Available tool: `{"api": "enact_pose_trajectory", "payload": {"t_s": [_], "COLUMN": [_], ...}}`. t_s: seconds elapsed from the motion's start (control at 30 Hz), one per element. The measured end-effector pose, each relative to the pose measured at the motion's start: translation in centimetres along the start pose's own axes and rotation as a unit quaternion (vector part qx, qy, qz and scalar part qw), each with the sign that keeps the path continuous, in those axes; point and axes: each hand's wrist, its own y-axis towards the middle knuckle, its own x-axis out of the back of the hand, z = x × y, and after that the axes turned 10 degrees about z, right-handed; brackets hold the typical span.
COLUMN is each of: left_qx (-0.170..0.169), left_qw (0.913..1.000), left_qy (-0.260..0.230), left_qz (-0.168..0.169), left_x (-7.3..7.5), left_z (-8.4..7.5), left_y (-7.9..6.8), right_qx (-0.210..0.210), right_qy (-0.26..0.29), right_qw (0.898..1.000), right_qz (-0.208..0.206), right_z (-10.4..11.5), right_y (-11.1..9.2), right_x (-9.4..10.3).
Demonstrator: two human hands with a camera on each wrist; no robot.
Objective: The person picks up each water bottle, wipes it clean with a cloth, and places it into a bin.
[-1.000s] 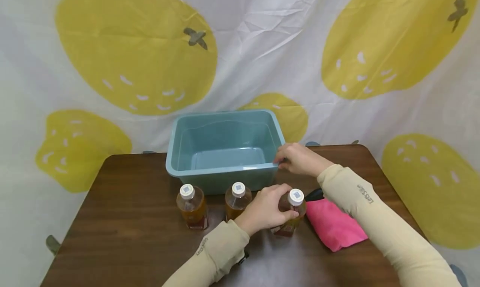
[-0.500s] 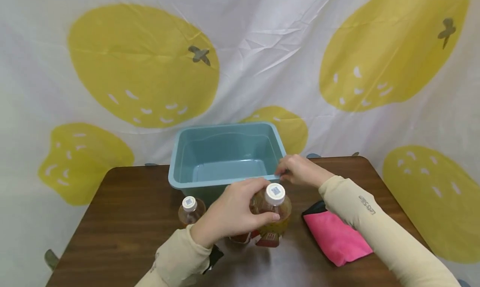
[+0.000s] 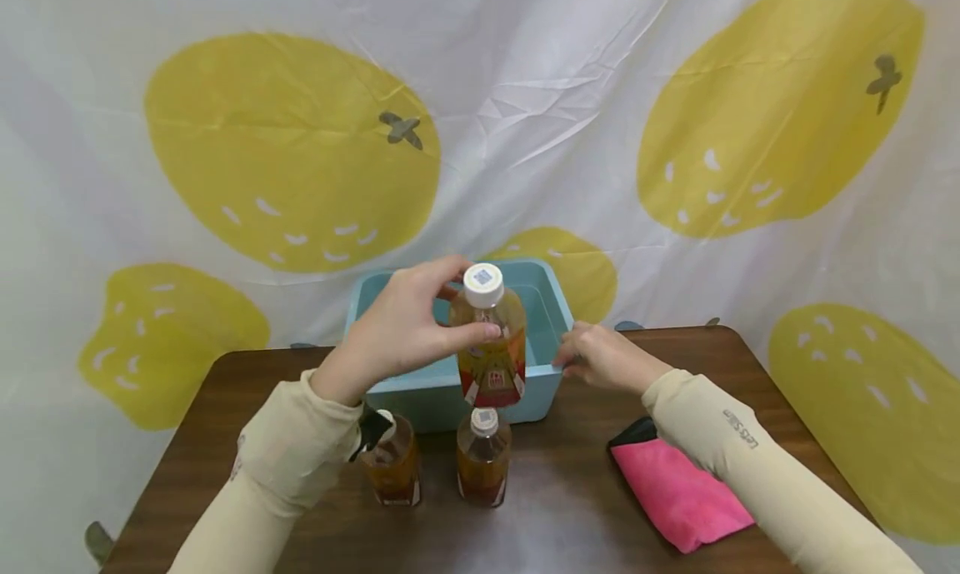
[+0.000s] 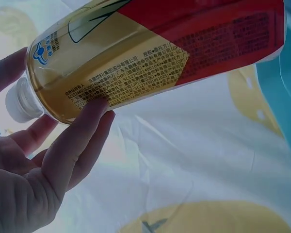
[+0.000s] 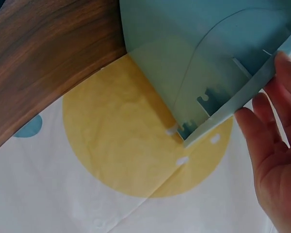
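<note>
My left hand [image 3: 401,324] grips a drink bottle [image 3: 491,353] near its shoulder, thumb on the near side. The bottle has a white cap and a gold and red label, and is upright in the head view, overlapping the near wall of a blue plastic bin [image 3: 551,303]. In the left wrist view the fingers [image 4: 82,141] lie along the bottle's label [image 4: 136,63]. My right hand [image 3: 603,356] pinches the bin's near right rim; in the right wrist view its fingers [image 5: 257,131] hook round the rim [image 5: 228,109].
Two more capped bottles stand upright before the bin, one at the left [image 3: 393,466] and one in the middle [image 3: 483,466]. A pink and black pouch [image 3: 678,491] lies at the right of the brown table [image 3: 555,516]. A lemon-print cloth [image 3: 517,141] hangs behind.
My left hand has lifted the right-hand bottle off the table and carried it left and up to the bin. The right hand keeps its grip on the rim. The view has tilted up slightly.
</note>
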Motion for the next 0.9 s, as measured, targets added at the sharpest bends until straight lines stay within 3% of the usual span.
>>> {"api": "enact_pose_trajectory", "payload": {"t_s": [0.23, 0.4, 0.6, 0.9], "left_qx": [0.056, 0.083, 0.09, 0.089], "left_qw": [0.9983, 0.9958, 0.9931, 0.9873], "left_qy": [-0.018, -0.022, -0.038, 0.043], "left_qz": [0.007, 0.032, 0.064, 0.124], "left_x": [2.3, 2.8, 1.8, -1.0], "left_z": [1.5, 3.1, 5.1, 7.0], "left_y": [3.1, 5.2, 7.6, 10.7], "right_qx": [-0.01, -0.002, 0.009, 0.019], "right_qy": [-0.013, -0.025, -0.021, -0.02], "right_qw": [0.999, 0.999, 0.998, 0.997], "right_qz": [-0.029, -0.044, -0.066, -0.079], "right_z": [0.3, 0.4, 0.3, 0.5], "right_y": [-0.4, -0.6, -0.9, -1.1], "right_x": [-0.1, -0.4, -0.8, -0.8]}}
